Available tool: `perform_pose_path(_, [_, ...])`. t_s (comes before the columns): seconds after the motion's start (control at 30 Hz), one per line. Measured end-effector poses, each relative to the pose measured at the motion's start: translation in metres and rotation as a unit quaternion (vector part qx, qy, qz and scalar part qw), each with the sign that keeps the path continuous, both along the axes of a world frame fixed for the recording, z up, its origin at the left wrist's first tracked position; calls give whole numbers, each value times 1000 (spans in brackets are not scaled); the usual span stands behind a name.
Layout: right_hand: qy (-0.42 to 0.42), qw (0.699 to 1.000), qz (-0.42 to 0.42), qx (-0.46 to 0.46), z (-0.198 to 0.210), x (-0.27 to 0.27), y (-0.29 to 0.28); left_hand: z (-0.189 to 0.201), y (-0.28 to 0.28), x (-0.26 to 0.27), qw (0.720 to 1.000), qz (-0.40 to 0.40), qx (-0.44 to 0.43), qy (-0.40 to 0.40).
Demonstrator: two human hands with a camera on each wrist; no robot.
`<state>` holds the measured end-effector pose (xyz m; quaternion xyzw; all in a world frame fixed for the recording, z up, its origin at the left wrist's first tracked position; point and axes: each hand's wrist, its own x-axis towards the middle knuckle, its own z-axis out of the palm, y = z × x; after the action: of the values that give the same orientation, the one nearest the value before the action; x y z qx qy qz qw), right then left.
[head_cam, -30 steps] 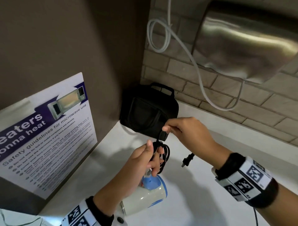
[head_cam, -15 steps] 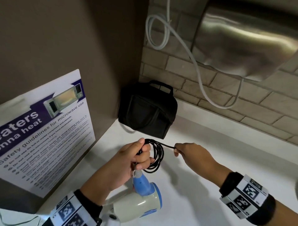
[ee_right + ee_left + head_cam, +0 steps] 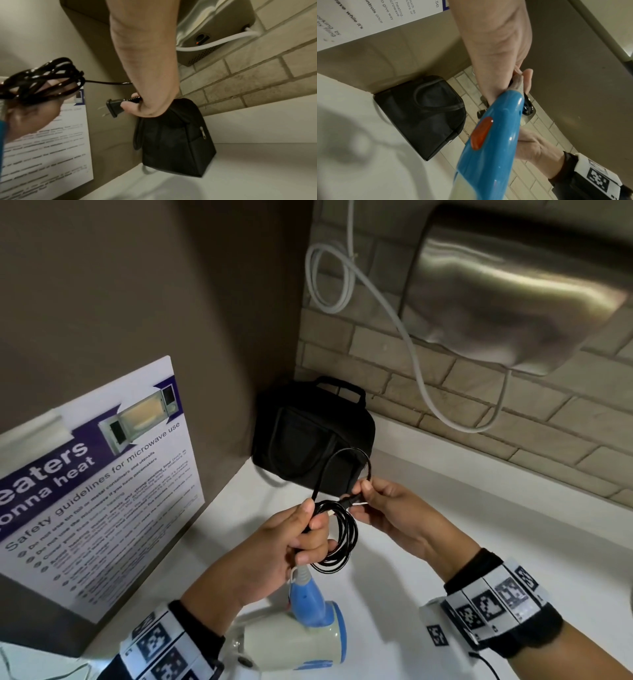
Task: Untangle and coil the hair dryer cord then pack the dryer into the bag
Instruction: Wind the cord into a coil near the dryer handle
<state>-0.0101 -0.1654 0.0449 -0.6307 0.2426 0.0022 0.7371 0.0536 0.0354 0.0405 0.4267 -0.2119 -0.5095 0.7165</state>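
Coiling nearly done: our left hand [image 3: 274, 546] grips cord coil [image 3: 337, 534] at frame centre, dryer [image 3: 298, 642] hanging below over desk [image 3: 428, 542]; right hand [image 3: 394, 508] pinches plug [image 3: 114, 107]. Next, we judge: tuck last loop, reach bag [image 3: 308, 440], centre, closed.

Poster [image 3: 96, 474] text partly blurred

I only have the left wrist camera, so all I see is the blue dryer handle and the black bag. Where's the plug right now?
Observer: The right hand pinches the plug, prongs bare, in front of the bag.
Operator: Is the cord coiled?
Observer: Mostly. The left hand holds the coil, several loops; one loose loop arcs up to the plug.
Operator: Is the bag open?
Observer: A zipper pull shows on its side; whether the top is open, I cannot tell.
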Motion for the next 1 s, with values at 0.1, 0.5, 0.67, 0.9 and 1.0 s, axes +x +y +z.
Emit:
perform_pose_path(0.1, [-8,999,29,44,1,3,7,-1,1,-1,1000,-3,-1,6])
perform_pose_path(0.5, [-19,990,54,126,7,-2,15,2,2,2,999,27,30,-31])
perform_pose_path(0.67, [-16,995,0,97,1,0,22,2,3,-5,979,32,118,-163])
perform_pose_path(0.9, [-5,995,-35,89,-7,-4,29,1,-1,-8,976,85,161,-122])
perform_pose_path(1.0, [-15,996,-71,59,-11,-6,36,-2,-3,-9,977,92,161,-103])
